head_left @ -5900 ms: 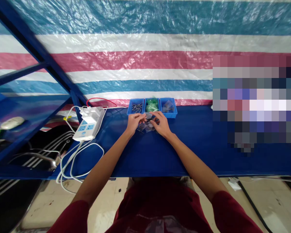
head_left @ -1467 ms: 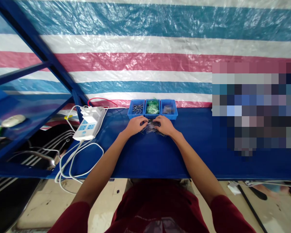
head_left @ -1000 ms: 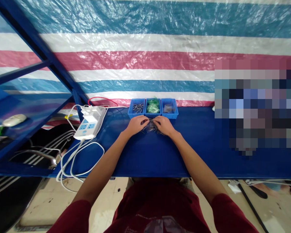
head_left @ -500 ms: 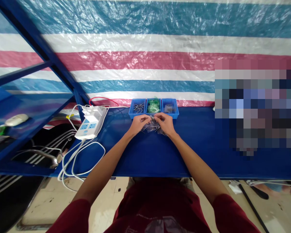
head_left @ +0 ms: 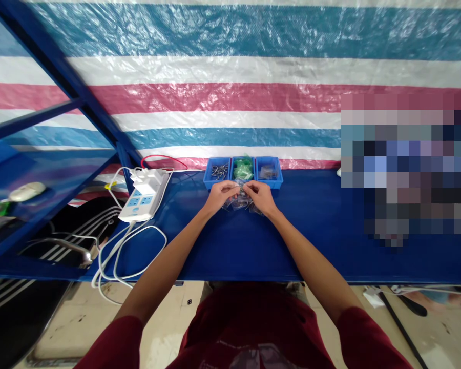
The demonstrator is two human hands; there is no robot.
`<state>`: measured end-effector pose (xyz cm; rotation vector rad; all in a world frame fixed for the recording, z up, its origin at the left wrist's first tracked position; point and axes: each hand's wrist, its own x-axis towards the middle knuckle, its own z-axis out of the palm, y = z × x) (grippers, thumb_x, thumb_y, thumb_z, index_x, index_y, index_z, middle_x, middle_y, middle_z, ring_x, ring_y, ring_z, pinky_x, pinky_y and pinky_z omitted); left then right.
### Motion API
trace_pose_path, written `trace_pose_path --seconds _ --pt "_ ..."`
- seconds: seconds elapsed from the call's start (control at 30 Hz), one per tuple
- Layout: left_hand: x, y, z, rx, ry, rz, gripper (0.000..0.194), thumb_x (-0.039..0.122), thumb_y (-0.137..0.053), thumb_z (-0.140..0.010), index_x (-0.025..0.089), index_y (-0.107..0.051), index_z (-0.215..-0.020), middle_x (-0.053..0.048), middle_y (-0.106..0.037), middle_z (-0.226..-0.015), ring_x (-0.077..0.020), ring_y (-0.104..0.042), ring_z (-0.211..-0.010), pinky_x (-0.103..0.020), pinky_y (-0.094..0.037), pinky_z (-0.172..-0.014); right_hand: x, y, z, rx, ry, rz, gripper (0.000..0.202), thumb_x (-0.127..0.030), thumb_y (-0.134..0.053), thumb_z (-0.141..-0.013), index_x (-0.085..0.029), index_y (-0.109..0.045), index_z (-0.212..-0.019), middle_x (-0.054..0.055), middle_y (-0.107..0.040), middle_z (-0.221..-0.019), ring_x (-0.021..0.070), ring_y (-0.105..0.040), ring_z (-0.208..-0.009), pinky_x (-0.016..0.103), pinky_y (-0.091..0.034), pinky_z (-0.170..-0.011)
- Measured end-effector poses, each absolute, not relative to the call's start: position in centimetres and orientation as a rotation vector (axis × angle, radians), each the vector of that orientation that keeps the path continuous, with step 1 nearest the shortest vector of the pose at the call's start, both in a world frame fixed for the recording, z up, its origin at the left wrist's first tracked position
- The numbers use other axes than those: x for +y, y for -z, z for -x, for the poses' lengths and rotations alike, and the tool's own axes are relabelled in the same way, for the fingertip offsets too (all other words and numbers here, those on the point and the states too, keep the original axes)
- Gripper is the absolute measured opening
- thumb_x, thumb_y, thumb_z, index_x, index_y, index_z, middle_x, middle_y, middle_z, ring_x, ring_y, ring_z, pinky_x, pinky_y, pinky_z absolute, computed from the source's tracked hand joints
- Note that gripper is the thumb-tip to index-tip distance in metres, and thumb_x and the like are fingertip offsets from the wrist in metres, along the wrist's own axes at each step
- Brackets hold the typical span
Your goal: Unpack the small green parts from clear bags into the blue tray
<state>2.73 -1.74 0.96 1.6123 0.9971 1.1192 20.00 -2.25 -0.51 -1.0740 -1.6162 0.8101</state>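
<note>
My left hand (head_left: 221, 196) and my right hand (head_left: 262, 196) meet in front of three small blue bins, fingers pinched on a clear plastic bag (head_left: 239, 200) between them. Small dark pieces show in or under the plastic; I cannot tell which. The left bin (head_left: 207, 180) holds screw-like metal pieces (head_left: 219, 170). Green plastic bags (head_left: 243, 169) fill the middle bin. In the right bin (head_left: 279, 179) lie small clear packets (head_left: 268, 172).
A white power strip (head_left: 142, 201) with plugs and looped white cable (head_left: 117, 256) lies left on the blue table (head_left: 238, 251). A blue metal frame (head_left: 100, 120) rises at left. A blurred-out area covers the right side. Striped sheeting (head_left: 223, 97) hangs behind.
The clear bag's plastic now stands up more visibly between my fingertips. Both hands have stayed in nearly the same place.
</note>
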Motion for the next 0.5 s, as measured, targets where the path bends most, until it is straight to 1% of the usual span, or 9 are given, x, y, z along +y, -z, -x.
trace_pose_path --seconds 0.17,0.33,0.4,0.5 --pt "-1.51 -0.54 -2.74 1.018 -1.038 -1.583 0.026 0.039 -0.069 -0.072 0.014 -0.064 -0.075 0.0 -0.062 -0.06 -0.0101 -0.051 -0.05 -0.023 -0.039 -0.049 -2.4 0.16 -20.1 -1.65 -0.709 1.108 0.022 -0.036 -0.059 -0.082 -0.018 -0.067 -0.073 0.002 -0.066 -0.067 0.0159 -0.06 -0.062 0.027 -0.046 -0.064" --pt "-1.21 -0.36 -2.66 1.032 -1.095 -1.578 0.02 0.034 -0.067 -0.069 0.015 -0.061 -0.075 0.002 -0.057 -0.058 -0.0093 -0.048 -0.049 -0.022 -0.037 -0.048 -2.64 0.2 -19.88 -1.612 -0.787 1.065 0.021 -0.037 -0.06 -0.081 -0.018 -0.068 -0.079 0.003 -0.069 -0.072 0.0163 -0.062 -0.064 0.028 -0.047 -0.064" --pt "-1.26 -0.49 -2.68 1.044 -1.133 -1.577 0.02 0.034 -0.067 -0.069 0.015 -0.061 -0.076 0.002 -0.057 -0.058 -0.0096 -0.048 -0.05 -0.022 -0.038 -0.048 -2.69 0.27 -19.83 -1.636 -0.827 1.06 0.022 -0.038 -0.059 -0.082 -0.018 -0.068 -0.078 0.003 -0.069 -0.072 0.0156 -0.061 -0.063 0.028 -0.047 -0.064" --pt "-1.45 -0.71 -2.72 1.04 -1.121 -1.613 0.021 0.035 -0.065 -0.072 0.016 -0.058 -0.071 0.002 -0.055 -0.057 -0.0093 -0.046 -0.049 -0.022 -0.037 -0.049 -2.77 0.28 -19.82 -1.661 -0.867 1.058 0.023 -0.038 -0.058 -0.081 -0.018 -0.066 -0.076 0.001 -0.066 -0.067 0.0141 -0.057 -0.06 0.026 -0.044 -0.061"
